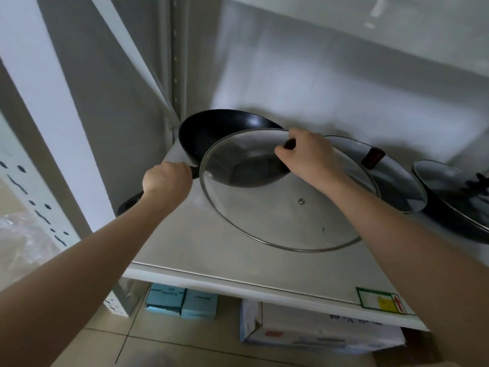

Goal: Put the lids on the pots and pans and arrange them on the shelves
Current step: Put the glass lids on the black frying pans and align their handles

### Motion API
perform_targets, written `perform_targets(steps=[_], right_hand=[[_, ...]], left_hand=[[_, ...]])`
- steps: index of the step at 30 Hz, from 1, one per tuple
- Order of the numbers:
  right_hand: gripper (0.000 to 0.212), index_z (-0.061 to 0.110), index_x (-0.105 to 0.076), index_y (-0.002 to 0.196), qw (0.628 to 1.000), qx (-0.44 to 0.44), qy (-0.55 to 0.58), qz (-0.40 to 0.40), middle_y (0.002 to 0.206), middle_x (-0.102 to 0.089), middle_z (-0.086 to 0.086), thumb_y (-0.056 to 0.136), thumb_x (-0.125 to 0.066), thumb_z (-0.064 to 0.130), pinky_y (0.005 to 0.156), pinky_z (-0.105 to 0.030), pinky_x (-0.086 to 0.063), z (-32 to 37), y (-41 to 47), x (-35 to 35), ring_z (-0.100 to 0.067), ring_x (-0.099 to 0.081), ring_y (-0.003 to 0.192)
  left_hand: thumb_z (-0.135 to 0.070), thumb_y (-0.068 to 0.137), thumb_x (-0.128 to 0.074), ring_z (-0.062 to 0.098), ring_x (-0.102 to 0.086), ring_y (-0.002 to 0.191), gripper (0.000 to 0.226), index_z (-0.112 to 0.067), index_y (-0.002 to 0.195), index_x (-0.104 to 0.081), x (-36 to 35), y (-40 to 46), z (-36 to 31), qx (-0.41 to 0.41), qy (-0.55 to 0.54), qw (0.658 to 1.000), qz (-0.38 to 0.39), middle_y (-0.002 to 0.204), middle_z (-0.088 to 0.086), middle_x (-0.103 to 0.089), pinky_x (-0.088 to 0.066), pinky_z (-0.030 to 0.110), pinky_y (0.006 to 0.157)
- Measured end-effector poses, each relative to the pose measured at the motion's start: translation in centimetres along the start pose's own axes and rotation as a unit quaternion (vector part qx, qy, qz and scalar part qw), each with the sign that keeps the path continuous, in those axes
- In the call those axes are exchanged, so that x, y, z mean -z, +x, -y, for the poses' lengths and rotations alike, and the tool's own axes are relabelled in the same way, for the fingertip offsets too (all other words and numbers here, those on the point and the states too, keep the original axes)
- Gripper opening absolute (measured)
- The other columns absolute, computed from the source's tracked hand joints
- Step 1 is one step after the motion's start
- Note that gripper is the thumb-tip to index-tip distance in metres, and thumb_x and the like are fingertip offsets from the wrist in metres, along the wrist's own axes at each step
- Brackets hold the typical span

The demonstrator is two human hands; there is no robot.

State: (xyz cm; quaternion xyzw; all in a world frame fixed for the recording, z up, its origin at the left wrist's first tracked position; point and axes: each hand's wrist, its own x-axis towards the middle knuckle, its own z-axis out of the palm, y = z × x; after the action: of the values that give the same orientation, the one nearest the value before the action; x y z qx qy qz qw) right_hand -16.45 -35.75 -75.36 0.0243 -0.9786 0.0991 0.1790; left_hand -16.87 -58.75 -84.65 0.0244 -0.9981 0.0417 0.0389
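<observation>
A black wok sits tilted at the back left of the white shelf. My left hand grips its black handle, which sticks out toward me. My right hand holds the dark knob of a large glass lid. The lid hangs tilted in front of the wok and partly overlaps its rim. To the right stands a pan with a glass lid and red knob on it. Further right sits a dark pot with a lid.
A shelf upright rises behind the wok, and another shelf board runs overhead. Below the shelf, blue boxes and a white carton rest on the tiled floor. A perforated white post stands at the left.
</observation>
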Motion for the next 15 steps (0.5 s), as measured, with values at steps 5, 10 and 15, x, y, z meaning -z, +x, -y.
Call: perform_targets(steps=[5,10,15], right_hand=[[0.023,0.011,-0.055,0.081,1.000,0.018,0.017,-0.003,0.074,-0.055,-0.005,0.083,-0.053,0.034,0.067,-0.035,-0.046,0.8,1.6,-1.8,-0.029,-0.056,0.076],[0.022,0.014,-0.051,0.079,0.999,0.030,0.020,0.000,0.075,-0.055,-0.005,0.085,-0.053,0.036,0.066,-0.033,-0.044,1.7,2.9,-3.5,-0.027,-0.056,0.076],[0.028,0.008,-0.059,0.094,1.000,0.012,0.018,0.008,0.087,-0.061,-0.012,0.086,-0.054,0.034,0.076,-0.037,-0.047,2.8,4.0,-5.0,-0.033,-0.060,0.089]], left_hand=[[-0.008,0.096,-0.037,0.033,-0.064,0.093,0.025,-0.007,0.114,-0.055,-0.1,-1.2,0.7,-0.018,-0.008,1.000,-0.006,0.107,0.013,-0.064,-0.040,0.032,0.062],[-0.007,0.095,-0.037,0.034,-0.065,0.094,0.026,-0.008,0.116,-0.052,-0.5,-2.3,1.5,-0.040,-0.002,0.999,-0.010,0.108,0.013,-0.064,-0.041,0.033,0.063],[-0.008,0.096,-0.034,0.032,-0.065,0.092,0.029,-0.010,0.121,-0.050,-0.4,-2.9,2.2,-0.060,-0.009,0.998,-0.013,0.106,0.010,-0.064,-0.039,0.033,0.063]])
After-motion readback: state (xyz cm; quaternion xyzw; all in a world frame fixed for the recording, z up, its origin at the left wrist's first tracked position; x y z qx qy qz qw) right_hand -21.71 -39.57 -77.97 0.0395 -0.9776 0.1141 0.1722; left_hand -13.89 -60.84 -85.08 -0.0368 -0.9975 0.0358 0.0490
